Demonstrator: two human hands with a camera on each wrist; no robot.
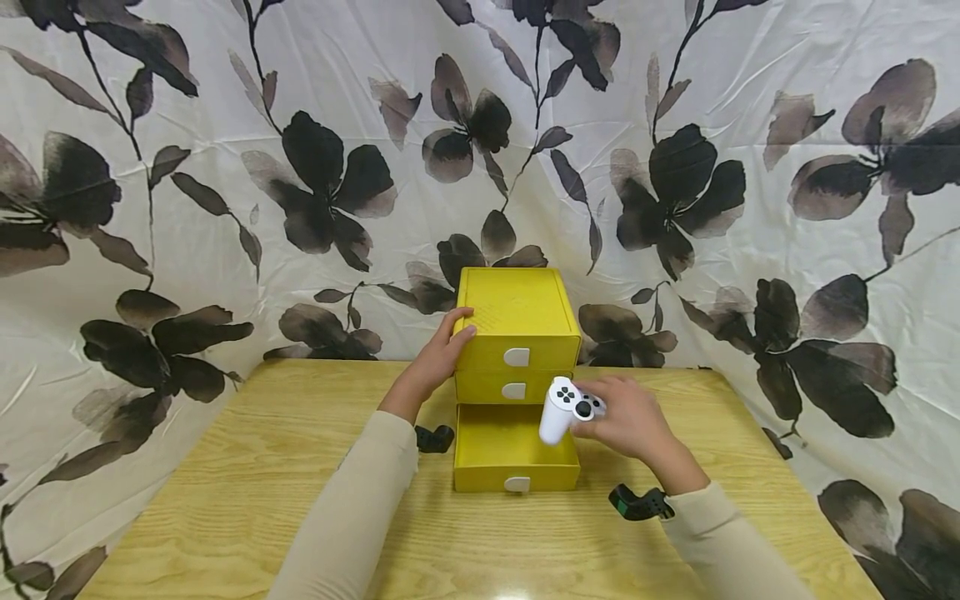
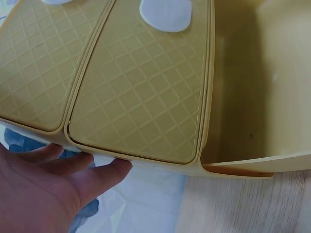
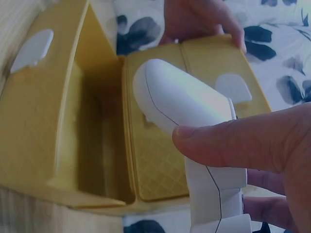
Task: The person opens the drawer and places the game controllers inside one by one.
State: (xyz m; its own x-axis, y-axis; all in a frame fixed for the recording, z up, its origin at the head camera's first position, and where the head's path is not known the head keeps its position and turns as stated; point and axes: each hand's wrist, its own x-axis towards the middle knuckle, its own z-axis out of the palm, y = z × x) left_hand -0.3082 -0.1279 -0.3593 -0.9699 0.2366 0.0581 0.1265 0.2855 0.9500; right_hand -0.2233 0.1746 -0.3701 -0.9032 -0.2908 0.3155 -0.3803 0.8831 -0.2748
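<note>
A yellow drawer unit (image 1: 517,304) with three stacked drawers stands at the back of the table. Its bottom drawer (image 1: 517,478) is pulled out, and nothing shows inside it; the upper two are closed. My left hand (image 1: 435,358) rests against the unit's left side, thumb and fingers at the top edge; in the left wrist view its fingertips (image 2: 121,166) touch the side wall. My right hand (image 1: 626,417) grips a white game controller (image 1: 557,414) by one end, above the open drawer. In the right wrist view the thumb lies across the controller (image 3: 182,97).
Each drawer front bears a white tab handle (image 1: 517,357). The wooden table (image 1: 300,467) reaches back to a floral-patterned cloth (image 1: 330,167) hanging behind and at both sides. Black wrist straps with devices (image 1: 637,503) sit at both wrists.
</note>
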